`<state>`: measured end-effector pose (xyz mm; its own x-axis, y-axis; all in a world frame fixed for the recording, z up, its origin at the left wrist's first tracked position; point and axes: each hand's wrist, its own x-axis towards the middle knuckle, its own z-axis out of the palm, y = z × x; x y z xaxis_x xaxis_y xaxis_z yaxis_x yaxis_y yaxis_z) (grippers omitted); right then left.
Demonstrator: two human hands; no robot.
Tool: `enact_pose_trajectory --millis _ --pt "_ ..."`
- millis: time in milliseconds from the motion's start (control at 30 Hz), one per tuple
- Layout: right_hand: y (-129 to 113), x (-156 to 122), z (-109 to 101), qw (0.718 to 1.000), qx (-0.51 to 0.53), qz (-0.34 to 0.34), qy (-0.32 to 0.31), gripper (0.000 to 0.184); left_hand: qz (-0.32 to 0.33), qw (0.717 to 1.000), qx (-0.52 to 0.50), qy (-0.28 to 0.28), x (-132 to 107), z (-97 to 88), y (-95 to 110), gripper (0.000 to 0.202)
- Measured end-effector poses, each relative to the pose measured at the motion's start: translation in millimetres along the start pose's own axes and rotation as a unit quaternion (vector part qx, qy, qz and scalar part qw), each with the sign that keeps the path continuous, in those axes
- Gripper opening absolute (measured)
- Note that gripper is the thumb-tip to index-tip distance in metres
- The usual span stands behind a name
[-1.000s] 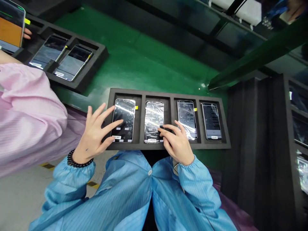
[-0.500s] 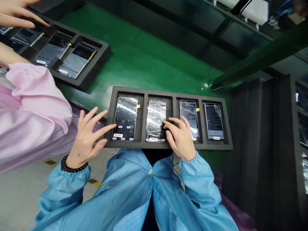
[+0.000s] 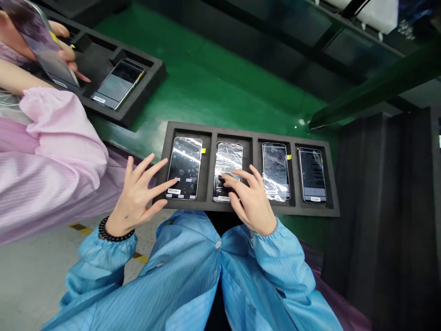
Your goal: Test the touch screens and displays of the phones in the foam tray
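The tray looks like matt black foam. Its phones have glossy, glass-like faces; the second from nine o'clock wears crinkled, shiny clear film. The bench toward twelve is smooth, glossy green. The smock at six is thin blue cloth, faintly sheened; the sleeve at nine, wrinkled pink cloth. The wristband looks like glossy black plastic.

On the table, a near tray holds four phones, left to right: the first phone beneath the left hand's fingertips, the second phone beneath the right hand's, then a third phone and fourth phone. Far left, another tray carries a phone in its right-end compartment.
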<state>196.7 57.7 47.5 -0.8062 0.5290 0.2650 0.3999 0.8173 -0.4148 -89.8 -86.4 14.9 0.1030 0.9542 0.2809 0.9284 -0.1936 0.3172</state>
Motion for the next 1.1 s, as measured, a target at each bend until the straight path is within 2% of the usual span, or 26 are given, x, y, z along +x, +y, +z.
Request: enact_pose_trajectory --millis 200,333,400,533,700,900,967,1100 --pt "-1 -36 -16 0.999 -0.002 0.011 0.03 0.022 0.004 1.0 -0.017 -0.008 7 3.2 4 0.046" --pt "-2 -48 -19 0.999 -0.011 0.001 0.035 0.021 0.038 0.998 -0.015 -0.053 16 6.3 9 0.051" --pt "-1 -50 -19 1.0 -0.013 -0.002 0.025 0.02 0.039 0.998 -0.019 -0.044 16 6.5 8 0.051" --pt "0 -49 -17 1.0 -0.003 -0.004 -0.007 0.021 0.023 0.999 -0.047 0.016 7 0.7 4 0.053" --pt "-2 -37 -11 0.998 0.031 -0.043 -0.046 0.025 -0.027 0.999 -0.044 0.014 -10 -11.0 1 0.053" --pt "-2 -23 -1 0.991 0.056 -0.091 -0.074 0.029 0.012 0.999 -0.023 0.037 -18 -14.8 1 0.053" --pt "-1 -20 1 0.99 0.058 -0.104 -0.08 0.029 0.019 0.999 -0.025 0.033 -20 -14.3 2 0.05" --pt "-1 -15 -1 0.992 0.057 -0.099 -0.055 0.029 0.019 0.999 -0.023 -0.012 -22 -12.9 2 0.045"
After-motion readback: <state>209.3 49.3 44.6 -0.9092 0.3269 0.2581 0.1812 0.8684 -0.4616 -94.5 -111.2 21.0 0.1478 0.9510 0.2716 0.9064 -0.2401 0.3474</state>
